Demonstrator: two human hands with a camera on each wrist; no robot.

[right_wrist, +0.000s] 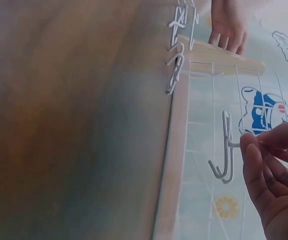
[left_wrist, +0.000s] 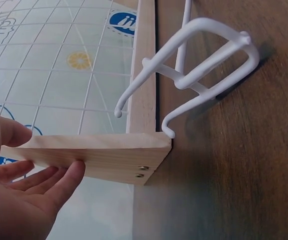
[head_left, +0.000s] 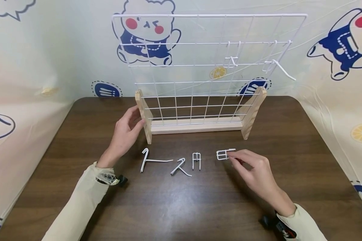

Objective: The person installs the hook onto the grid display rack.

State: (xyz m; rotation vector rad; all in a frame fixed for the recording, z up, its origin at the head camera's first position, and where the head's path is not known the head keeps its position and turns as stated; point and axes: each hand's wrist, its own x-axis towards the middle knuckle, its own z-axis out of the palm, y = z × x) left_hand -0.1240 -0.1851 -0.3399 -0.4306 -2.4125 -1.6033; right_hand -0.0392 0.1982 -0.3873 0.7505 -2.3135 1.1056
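Observation:
A white wire grid panel (head_left: 192,96) stands in a wooden base with two side pieces. My left hand (head_left: 125,130) holds the left wooden side piece (left_wrist: 109,155), its thumb on one side and fingers on the other. Above the table, my right hand (head_left: 254,170) pinches a white wire hook (right_wrist: 227,145) by its prong, thumb against fingertips. Three more white hooks lie in front of the stand: a long one (head_left: 151,160), a shorter one (head_left: 181,166) and a small one (head_left: 196,159).
Two white hooks hang on the grid's upper right, a short one (head_left: 232,61) and a longer one (head_left: 283,69) that sticks out forward. The dark wooden table (head_left: 181,207) has rounded far corners. Behind it hangs a printed cloth (head_left: 84,43) with cartoon figures.

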